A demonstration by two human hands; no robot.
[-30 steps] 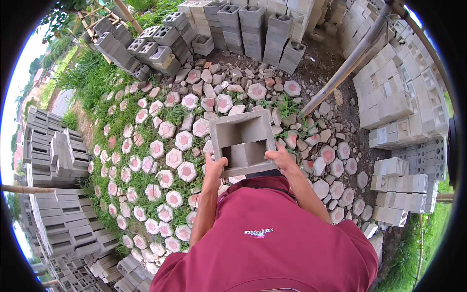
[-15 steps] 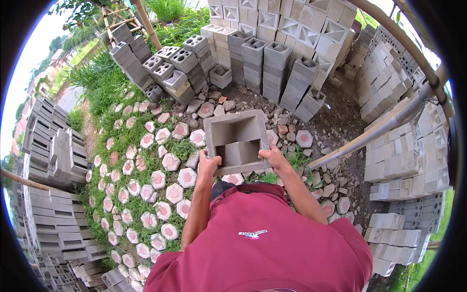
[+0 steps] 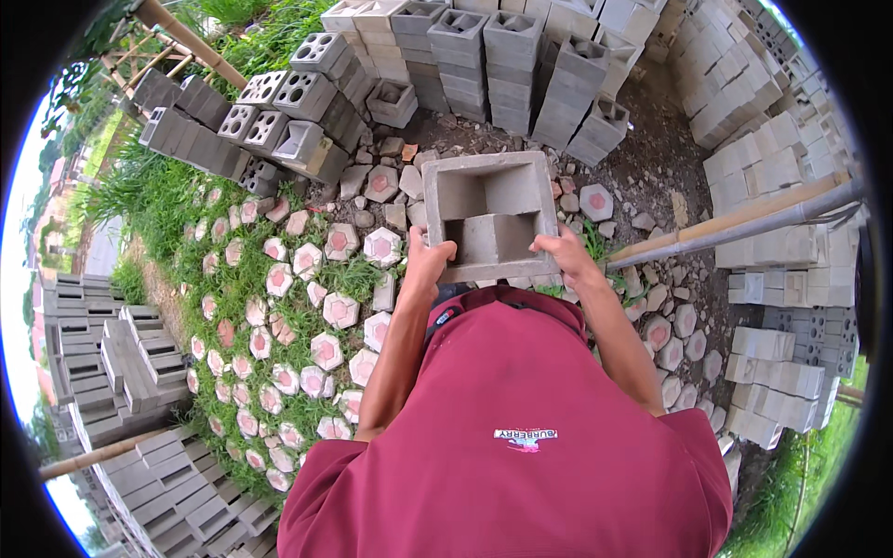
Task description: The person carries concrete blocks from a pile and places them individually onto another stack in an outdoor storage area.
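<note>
In front of my body I hold up a grey square concrete block (image 3: 488, 174), a hollow ventilation block with a slanted inner web between its recesses. My left hand (image 3: 430, 256) grips its near left corner, thumb over the rim. At the near right corner my right hand (image 3: 566, 253) is closed on the same rim, thumb on top. The fingers under the block are hidden. Beyond it, a similar hollow block (image 3: 392, 103) sits on the ground beside tall stacks of grey blocks (image 3: 512, 74).
Hexagonal pavers (image 3: 326, 352) with pink centres lie in grass at left, loose rubble (image 3: 651, 223) at right. A bamboo pole (image 3: 735, 223) slants in from the right. Block stacks stand along the right (image 3: 763, 167) and left (image 3: 139, 344). Round-holed blocks (image 3: 307, 93) stand at far left.
The view has shifted, and the block and both hands now appear further right and slightly higher in it. Both hands keep their grip on the block.
</note>
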